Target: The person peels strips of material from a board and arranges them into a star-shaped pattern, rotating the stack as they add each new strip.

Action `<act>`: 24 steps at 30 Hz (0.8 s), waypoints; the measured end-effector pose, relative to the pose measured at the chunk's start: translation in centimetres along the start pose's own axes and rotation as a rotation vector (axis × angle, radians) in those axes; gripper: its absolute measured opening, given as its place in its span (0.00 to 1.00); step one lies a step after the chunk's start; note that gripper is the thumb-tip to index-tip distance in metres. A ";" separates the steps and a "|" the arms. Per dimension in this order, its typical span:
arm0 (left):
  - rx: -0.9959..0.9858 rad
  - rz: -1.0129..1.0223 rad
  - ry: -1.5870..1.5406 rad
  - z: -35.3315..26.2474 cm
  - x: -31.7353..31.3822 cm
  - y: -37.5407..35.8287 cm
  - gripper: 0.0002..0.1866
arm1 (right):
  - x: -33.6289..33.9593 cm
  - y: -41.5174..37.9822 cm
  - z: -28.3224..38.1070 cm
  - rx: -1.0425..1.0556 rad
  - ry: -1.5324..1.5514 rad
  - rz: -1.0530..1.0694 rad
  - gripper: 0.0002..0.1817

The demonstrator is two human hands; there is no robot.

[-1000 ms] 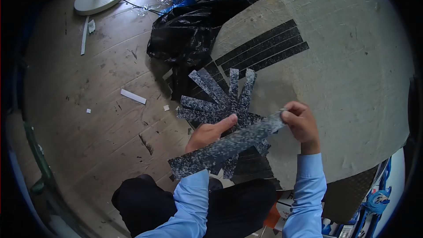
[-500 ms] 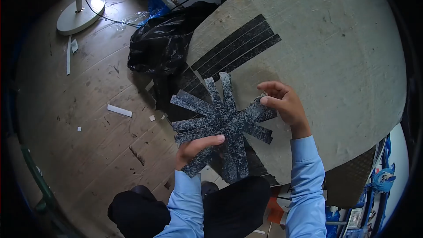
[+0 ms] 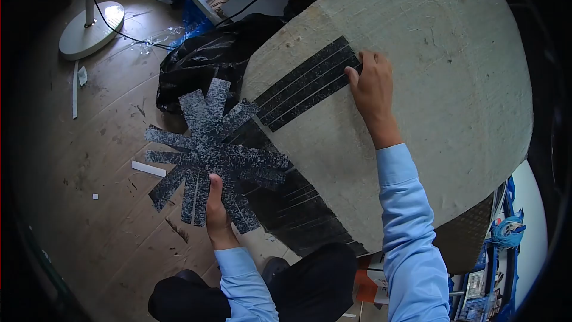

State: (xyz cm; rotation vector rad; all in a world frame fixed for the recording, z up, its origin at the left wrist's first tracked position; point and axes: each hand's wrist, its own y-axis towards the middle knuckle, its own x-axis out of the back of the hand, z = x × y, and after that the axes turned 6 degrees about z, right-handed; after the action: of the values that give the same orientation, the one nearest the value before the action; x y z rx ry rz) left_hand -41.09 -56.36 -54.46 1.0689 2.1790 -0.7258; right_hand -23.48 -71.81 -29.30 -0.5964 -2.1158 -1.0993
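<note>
1. I see the left hand (image 3: 218,211) holding the star (image 3: 208,146) near the board (image 3: 447,113).
2. The right hand (image 3: 375,86) curls at ends of the strips (image 3: 307,83); whether it grips, I cannot tell.
3. Hasty pulling could tear them.

a scuffed wood-look floor (image 3: 113,220) stretches beyond the left edge of the pale, rounded tabletop (image 3: 453,107); well past that edge, light gleams on a round white stand base (image 3: 92,36).

Left hand (image 3: 218,211) holds crossed strips (image 3: 207,143); right hand (image 3: 374,89) touches flat strips (image 3: 301,88).
</note>
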 end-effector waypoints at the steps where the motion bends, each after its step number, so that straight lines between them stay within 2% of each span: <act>1: -0.049 0.005 -0.031 0.1 -0.5 0.1 0.24 | 0.0 0.2 0.3 -0.051 0.001 0.023 0.18; 3: -0.087 -0.004 -0.065 0.4 -1.1 0.2 0.25 | -0.2 0.5 0.6 -0.094 -0.001 0.060 0.16; 5: 0.141 0.318 -0.442 1.2 -1.3 0.6 0.35 | -0.6 0.7 0.3 -0.116 0.032 0.045 0.16; 6: 0.272 0.406 -0.509 2.0 -1.1 0.5 0.39 | -0.9 0.5 0.5 -0.112 0.027 0.055 0.16; 7: 0.281 0.397 -0.518 3.0 -1.4 0.4 0.39 | -1.3 0.3 0.6 -0.108 0.057 0.002 0.16; 9: 0.338 0.592 -0.751 4.8 -2.4 -0.3 0.39 | -1.5 0.2 0.6 -0.103 0.078 -0.041 0.16; 12: 0.365 0.605 -0.852 6.0 -3.4 -1.1 0.37 | -1.1 0.8 0.3 -0.166 0.139 0.035 0.17; 15: 0.377 0.629 -0.812 6.6 -3.4 -0.7 0.37 | -0.4 1.8 -0.1 -0.197 0.020 0.133 0.17; 17: 0.364 0.586 -0.811 6.4 -3.9 -0.5 0.37 | -0.1 2.1 -0.7 -0.211 0.129 0.218 0.17; 24: 0.306 0.514 -0.747 6.9 -4.0 -0.3 0.36 | 0.1 1.9 -0.4 -0.153 0.120 0.164 0.16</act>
State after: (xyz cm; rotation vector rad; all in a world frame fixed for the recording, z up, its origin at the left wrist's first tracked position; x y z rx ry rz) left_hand -37.52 -63.29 -56.22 1.1884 1.1290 -1.0192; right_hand -22.19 -71.10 -28.02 -0.7424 -1.8574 -1.1799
